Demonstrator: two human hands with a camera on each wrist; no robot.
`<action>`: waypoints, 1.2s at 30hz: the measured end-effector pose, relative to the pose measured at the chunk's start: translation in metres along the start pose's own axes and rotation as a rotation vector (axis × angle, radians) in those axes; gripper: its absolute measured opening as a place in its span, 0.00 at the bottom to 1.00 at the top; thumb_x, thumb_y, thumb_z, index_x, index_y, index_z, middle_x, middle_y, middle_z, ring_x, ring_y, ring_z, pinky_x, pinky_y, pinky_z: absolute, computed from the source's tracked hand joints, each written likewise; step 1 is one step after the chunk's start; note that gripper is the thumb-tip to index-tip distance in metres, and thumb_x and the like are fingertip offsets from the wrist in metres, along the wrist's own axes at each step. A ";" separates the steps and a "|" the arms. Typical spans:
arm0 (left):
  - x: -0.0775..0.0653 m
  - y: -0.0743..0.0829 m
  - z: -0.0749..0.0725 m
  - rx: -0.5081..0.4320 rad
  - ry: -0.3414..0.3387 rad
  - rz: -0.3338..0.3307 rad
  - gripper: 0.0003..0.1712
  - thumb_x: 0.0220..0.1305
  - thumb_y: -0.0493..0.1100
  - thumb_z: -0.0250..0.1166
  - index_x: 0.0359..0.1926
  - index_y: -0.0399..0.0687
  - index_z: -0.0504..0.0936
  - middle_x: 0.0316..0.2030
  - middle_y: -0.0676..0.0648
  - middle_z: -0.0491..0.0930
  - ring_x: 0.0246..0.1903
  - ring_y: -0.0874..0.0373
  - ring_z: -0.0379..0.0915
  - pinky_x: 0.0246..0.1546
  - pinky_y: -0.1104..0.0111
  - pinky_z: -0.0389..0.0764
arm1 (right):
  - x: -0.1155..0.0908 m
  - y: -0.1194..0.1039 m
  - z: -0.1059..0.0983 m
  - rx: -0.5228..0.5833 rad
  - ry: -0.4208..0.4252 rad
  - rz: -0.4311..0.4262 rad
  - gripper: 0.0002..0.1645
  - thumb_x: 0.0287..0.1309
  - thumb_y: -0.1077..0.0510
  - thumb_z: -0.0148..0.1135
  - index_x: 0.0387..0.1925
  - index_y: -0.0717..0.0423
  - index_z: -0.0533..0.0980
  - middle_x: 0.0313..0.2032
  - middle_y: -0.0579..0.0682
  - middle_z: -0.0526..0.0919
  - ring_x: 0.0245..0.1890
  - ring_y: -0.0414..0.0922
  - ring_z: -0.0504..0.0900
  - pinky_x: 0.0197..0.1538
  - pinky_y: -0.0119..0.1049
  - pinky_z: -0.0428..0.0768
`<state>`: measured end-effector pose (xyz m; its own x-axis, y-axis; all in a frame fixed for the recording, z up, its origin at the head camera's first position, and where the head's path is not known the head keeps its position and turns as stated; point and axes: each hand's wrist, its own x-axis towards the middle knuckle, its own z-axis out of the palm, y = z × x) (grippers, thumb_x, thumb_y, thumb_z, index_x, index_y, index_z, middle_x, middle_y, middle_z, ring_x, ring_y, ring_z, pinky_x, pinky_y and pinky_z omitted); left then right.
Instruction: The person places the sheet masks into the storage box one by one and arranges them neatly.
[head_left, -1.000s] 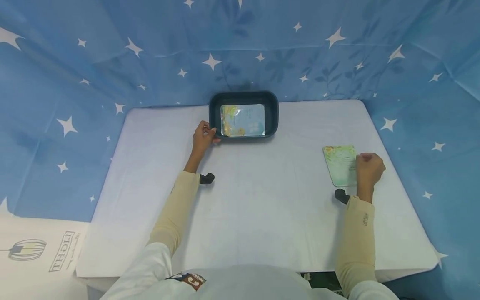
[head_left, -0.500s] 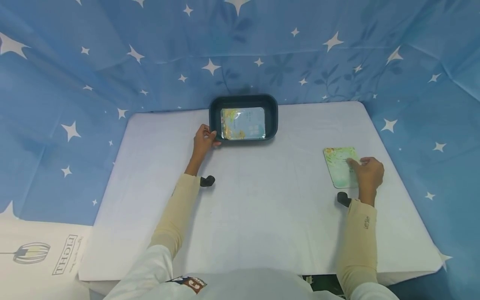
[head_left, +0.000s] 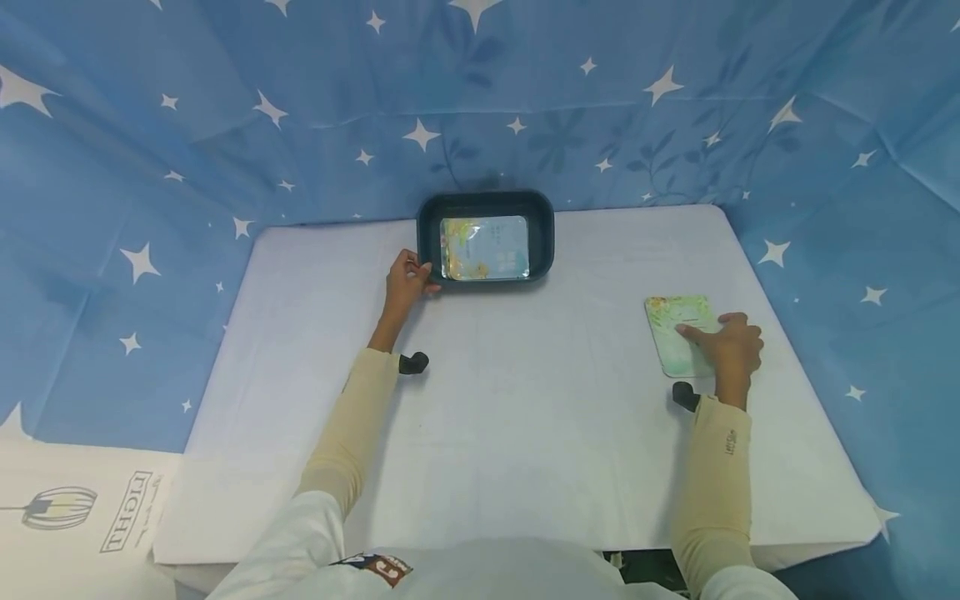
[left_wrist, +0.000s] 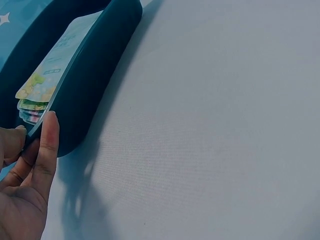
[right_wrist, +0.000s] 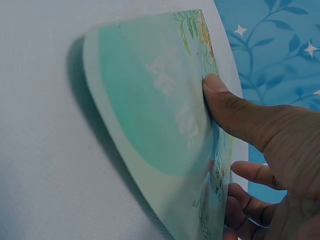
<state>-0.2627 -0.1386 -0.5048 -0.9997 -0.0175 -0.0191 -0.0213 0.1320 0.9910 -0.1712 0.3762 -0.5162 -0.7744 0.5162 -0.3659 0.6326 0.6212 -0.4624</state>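
A dark teal rectangular tub [head_left: 547, 242] stands at the table's far edge. In it lies a light blue sachet [head_left: 491, 248] with yellow flowers, on top of several more in the left wrist view. My left hand [head_left: 403, 282] pinches the tub's near left corner, thumb inside the rim and fingers outside [left_wrist: 47, 150]. Over at the right, a flat pale green sachet [head_left: 675, 350] lies on the table. My right hand [head_left: 737, 348] has its thumb on the sachet's face and its fingers curled at the right edge; the sachet creases under the thumb in the right wrist view.
A white cloth covers the table [head_left: 525, 417]. Blue star-patterned curtain [head_left: 315, 100] hangs behind and along both sides. A cream printed sheet [head_left: 75, 533] lies at the lower left. Black camera mounts [head_left: 414, 363] stick out from both sleeves.
My right hand has spread from a closed pose beside the green sachet, and the thumb has moved left over its face. The left hand keeps its hold on the tub.
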 end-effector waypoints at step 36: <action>0.014 -0.030 0.002 0.004 0.047 0.020 0.11 0.70 0.36 0.58 0.38 0.43 0.62 0.27 0.49 0.64 0.20 0.63 0.81 0.33 0.66 0.93 | -0.001 0.001 -0.007 0.225 -0.010 0.096 0.45 0.60 0.39 0.63 0.66 0.66 0.65 0.50 0.56 0.75 0.39 0.42 0.73 0.39 0.29 0.78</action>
<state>-0.2761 -0.1404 -0.5353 -0.9981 -0.0616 0.0071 -0.0013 0.1363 0.9907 -0.1699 0.3800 -0.5104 -0.7118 0.5601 -0.4239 0.6854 0.4220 -0.5934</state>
